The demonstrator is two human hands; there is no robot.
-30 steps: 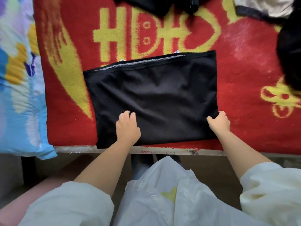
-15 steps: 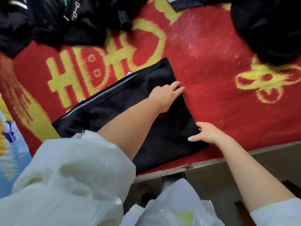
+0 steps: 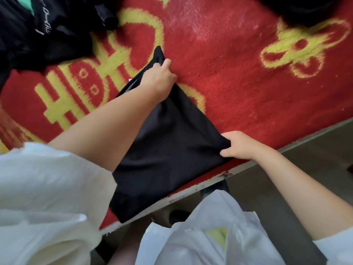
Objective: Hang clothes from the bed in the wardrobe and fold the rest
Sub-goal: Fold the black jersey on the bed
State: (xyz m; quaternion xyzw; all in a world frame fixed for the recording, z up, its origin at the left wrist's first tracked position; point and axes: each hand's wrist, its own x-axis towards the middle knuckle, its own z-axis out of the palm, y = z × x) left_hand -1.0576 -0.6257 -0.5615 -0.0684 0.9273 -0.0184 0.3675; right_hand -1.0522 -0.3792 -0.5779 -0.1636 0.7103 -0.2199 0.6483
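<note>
A folded black garment (image 3: 172,150) lies on the red and yellow blanket (image 3: 238,77) near the bed's front edge. My left hand (image 3: 159,77) reaches across it and grips its far right corner, which is lifted off the blanket. My right hand (image 3: 238,145) pinches the near right corner of the same garment. My left forearm covers the garment's left part.
A heap of black clothes (image 3: 44,29) lies at the back left of the bed. Another dark garment (image 3: 305,8) sits at the back right. The bed's pale front edge (image 3: 191,192) runs diagonally, with floor (image 3: 315,165) beyond it to the right.
My left hand has crossed from the near left edge to the garment's far right corner and closed on it. My right hand has closed on the near right corner. The view has tilted.
</note>
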